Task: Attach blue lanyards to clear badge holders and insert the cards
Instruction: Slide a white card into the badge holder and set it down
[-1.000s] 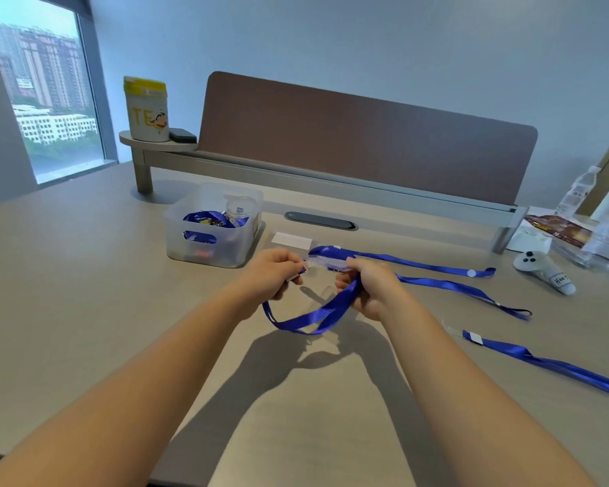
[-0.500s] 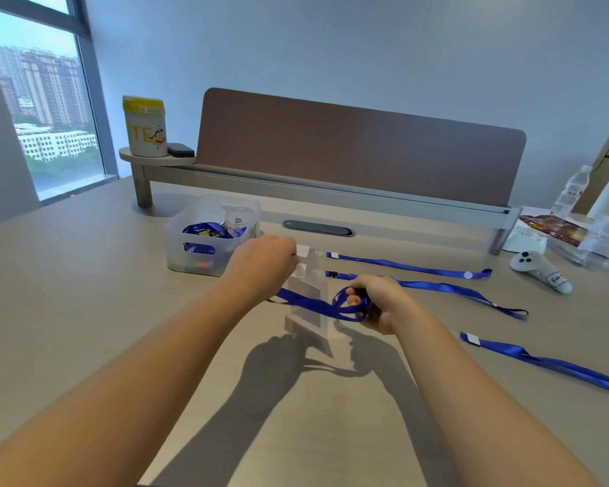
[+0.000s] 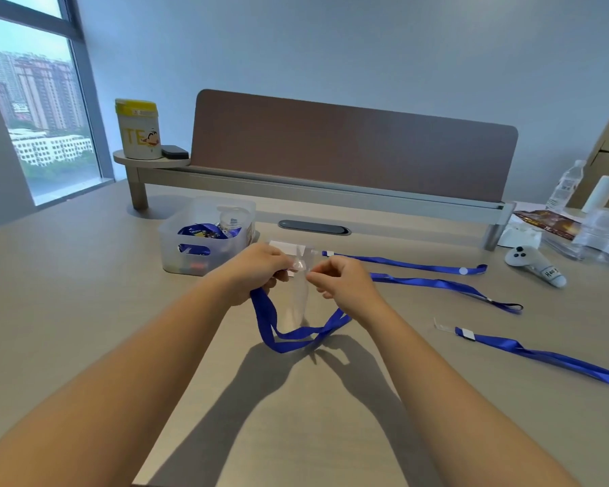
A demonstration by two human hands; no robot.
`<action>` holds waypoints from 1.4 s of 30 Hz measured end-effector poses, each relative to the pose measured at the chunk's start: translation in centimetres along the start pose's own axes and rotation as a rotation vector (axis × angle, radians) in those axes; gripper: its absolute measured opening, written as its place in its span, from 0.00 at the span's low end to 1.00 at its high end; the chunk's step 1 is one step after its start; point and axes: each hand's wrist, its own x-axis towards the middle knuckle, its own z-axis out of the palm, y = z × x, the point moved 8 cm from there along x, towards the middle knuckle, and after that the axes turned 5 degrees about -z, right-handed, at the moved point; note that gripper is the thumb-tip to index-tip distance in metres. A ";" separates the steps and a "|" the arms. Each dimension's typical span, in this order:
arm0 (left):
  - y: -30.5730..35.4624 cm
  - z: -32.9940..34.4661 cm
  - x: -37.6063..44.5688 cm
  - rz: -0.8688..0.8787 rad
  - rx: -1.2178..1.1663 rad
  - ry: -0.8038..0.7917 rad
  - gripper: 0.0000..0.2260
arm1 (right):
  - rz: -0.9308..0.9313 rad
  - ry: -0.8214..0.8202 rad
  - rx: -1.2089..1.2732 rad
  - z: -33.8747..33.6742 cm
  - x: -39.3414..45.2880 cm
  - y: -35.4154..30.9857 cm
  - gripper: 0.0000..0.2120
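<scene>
Both hands work just above the bench (image 3: 85, 311), in front of the bin (image 3: 204, 240). The left hand (image 3: 257, 272) is clenched around one run of a blue lanyard (image 3: 289, 333) and pinches the top edge of a clear holder (image 3: 296, 297), which hangs down between the hands. The right hand (image 3: 341, 281) has its fingers (image 3: 313, 272) pinched at the same top edge, apparently on the lanyard's small clip, though the clip itself is too small to make out. The lanyard droops in a loop below the hands, and its lowest bend seems to touch the bench.

The holder looks like thin, flexible plastic: light, smooth, likely slippery, and hard to see against the bench. It is best held by the reinforced top strip near the slot, not by the floppy body. The lanyard is soft ribbon with no stiffness, so it should be gripped close to the clip, where there is control; the free loop will trail and could snag.

Three spare lanyards (image 3: 401, 264) lie to the right, well apart from the hands. A white card (image 3: 282, 246) lies just behind them, not yet inserted.
</scene>
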 end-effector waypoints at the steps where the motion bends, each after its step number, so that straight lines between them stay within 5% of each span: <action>1: 0.1 0.2 -0.1 0.014 -0.019 -0.019 0.10 | -0.024 0.014 0.018 0.1 0.0 -0.2 0.10; 17: 1.1 0.6 0.1 0.096 -0.044 0.024 0.07 | -0.256 0.190 -0.201 -1.2 -0.4 -2.4 0.16; 22: 1.3 0.8 -0.2 0.121 0.022 -0.025 0.08 | -0.274 0.153 -0.286 -1.1 -0.3 -2.7 0.16; 35: 2.5 0.8 -0.7 0.299 0.294 0.174 0.12 | -0.247 0.081 -0.242 -0.7 0.0 -2.6 0.14; 42: 2.6 1.0 -0.4 0.300 0.385 0.214 0.13 | -0.296 0.060 -0.651 0.4 0.4 -3.1 0.15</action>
